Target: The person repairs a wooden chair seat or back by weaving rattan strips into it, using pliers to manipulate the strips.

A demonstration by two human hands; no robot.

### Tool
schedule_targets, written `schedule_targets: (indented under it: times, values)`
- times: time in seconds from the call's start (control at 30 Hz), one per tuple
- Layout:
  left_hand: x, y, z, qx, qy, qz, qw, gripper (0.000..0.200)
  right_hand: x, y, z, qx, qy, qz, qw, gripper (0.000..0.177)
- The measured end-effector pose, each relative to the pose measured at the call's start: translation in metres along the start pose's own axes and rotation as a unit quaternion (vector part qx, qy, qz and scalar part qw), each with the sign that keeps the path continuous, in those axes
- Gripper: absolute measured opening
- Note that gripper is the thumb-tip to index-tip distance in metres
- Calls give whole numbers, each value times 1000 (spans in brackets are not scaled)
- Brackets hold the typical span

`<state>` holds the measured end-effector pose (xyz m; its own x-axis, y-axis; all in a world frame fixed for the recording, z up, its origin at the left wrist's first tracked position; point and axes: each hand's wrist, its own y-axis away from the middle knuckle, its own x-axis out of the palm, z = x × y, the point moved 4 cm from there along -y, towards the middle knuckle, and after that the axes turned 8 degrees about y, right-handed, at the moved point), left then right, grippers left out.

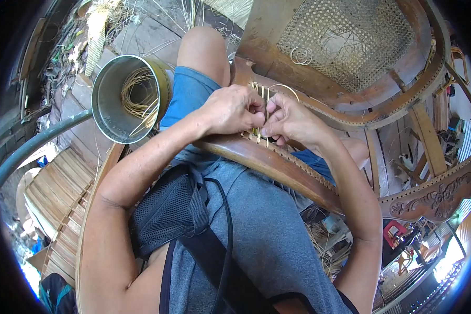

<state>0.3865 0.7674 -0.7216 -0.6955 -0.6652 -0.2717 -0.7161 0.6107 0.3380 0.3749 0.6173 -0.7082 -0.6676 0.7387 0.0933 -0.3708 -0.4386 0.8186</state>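
A carved wooden chair frame (235, 152) lies across my lap, with small holes along its edge. Several pale cane strands (258, 137) are stretched side by side across its opening. My left hand (234, 111) is closed over these strands, its thumb and fingertips pinched on cane. Close beside it, my right hand (294, 123) is closed too, fingertips pinching a cane strand. A loose loop of cane (290, 88) arches up behind my right hand. The exact fingertip contact is partly hidden by the fingers.
A metal bucket (100, 99) holding coiled cane (141, 107) stands to my left. Ahead on the right is a chair frame with a torn woven cane panel (309, 29) and a small cane coil (301, 55). A wooden slatted piece (63, 183) lies at left; cane scraps litter the floor.
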Motion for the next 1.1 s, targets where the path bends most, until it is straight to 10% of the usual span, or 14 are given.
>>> schedule_targets:
  times: [0.47, 1.1]
  values:
    - [-10, 24, -2, -131, 60, 47, 988, 18, 20, 42, -1, -36, 182, -155, 970, 18]
    - [-6, 12, -29, -16, -9, 161, 987, 9, 34, 49, 2, -47, 258, -223, 939, 17]
